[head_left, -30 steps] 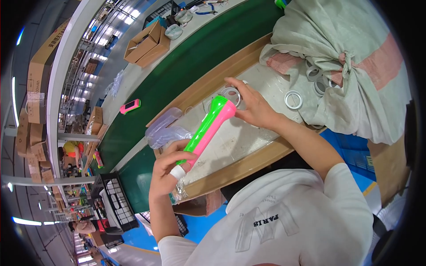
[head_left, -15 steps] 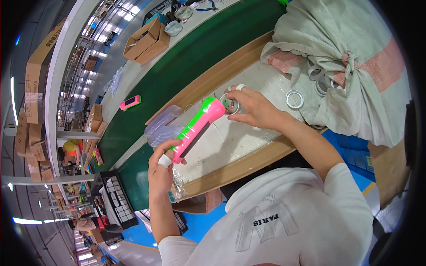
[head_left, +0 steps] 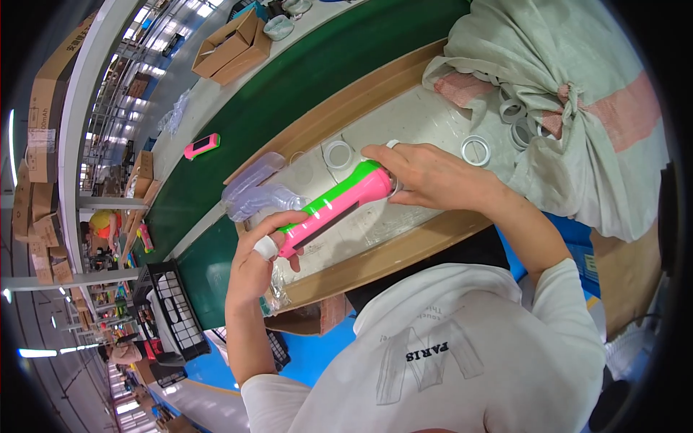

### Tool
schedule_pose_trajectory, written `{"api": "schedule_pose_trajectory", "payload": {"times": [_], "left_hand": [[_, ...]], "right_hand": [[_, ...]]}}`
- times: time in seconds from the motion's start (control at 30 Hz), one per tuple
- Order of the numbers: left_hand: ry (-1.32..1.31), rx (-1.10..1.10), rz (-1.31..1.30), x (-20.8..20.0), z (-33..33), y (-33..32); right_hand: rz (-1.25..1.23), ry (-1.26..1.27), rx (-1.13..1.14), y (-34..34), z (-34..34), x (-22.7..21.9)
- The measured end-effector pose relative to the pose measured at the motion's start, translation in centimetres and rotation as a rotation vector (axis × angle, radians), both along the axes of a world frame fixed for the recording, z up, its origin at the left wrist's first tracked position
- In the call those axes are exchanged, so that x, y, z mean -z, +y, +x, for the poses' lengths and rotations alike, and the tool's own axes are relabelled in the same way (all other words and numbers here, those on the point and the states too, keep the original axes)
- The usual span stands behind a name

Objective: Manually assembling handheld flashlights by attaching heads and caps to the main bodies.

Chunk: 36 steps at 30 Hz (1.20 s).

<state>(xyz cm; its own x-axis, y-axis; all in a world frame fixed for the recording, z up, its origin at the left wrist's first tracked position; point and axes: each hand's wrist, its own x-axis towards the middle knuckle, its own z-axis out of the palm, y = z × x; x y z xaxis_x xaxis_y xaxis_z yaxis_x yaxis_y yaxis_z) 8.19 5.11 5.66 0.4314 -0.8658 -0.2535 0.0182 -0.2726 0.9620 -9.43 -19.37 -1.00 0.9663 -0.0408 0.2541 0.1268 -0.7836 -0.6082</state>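
A pink and green flashlight [head_left: 332,209] lies slantwise across my hands, above the table, with a dark strip along its side. My left hand [head_left: 253,263], a white wrap on one finger, is closed round its narrow end. At the wide end, my right hand [head_left: 426,173] is closed on a pale ring [head_left: 395,185] that meets the flashlight's head; the fingers hide most of this ring. Just beyond the head, a loose white ring [head_left: 337,154] lies on the table. Another white ring [head_left: 476,151] is to the right of my right hand.
A large woven sack [head_left: 563,43] with several rings at its mouth sits at right. Clear plastic sleeves [head_left: 263,198] lie left of the flashlight. Cardboard strips [head_left: 375,278] edge the work surface. Beyond is a green belt [head_left: 310,108] carrying another pink flashlight [head_left: 202,146]; an open carton [head_left: 234,47] stands behind.
My right hand has brought the ring from just off the flashlight's head up against it. The flashlight has tilted flatter, and a loose ring behind it now shows fully.
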Motion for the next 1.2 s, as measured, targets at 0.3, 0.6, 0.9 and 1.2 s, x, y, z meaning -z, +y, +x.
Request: {"api": "schedule_pose_trajectory", "payload": {"times": [0.3,0.6,0.9,1.2], "left_hand": [[0.288,0.078,-0.045,1.9,-2.5,0.4],[-0.278,0.254,-0.046,2.3,-5.7,-0.8],[-0.516,0.203,-0.122,4.5,-5.2,-2.0],[-0.832,0.190,-0.177,6.1,-5.4,-4.2]], "right_hand": [[0.266,-0.407,-0.062,1.6,-2.6,1.5],[0.448,-0.572,0.117,4.7,-3.5,-0.4],[0.508,-0.344,0.111,1.8,-2.7,1.3],[1.242,0.015,0.341,1.0,-1.6,2.4]]}}
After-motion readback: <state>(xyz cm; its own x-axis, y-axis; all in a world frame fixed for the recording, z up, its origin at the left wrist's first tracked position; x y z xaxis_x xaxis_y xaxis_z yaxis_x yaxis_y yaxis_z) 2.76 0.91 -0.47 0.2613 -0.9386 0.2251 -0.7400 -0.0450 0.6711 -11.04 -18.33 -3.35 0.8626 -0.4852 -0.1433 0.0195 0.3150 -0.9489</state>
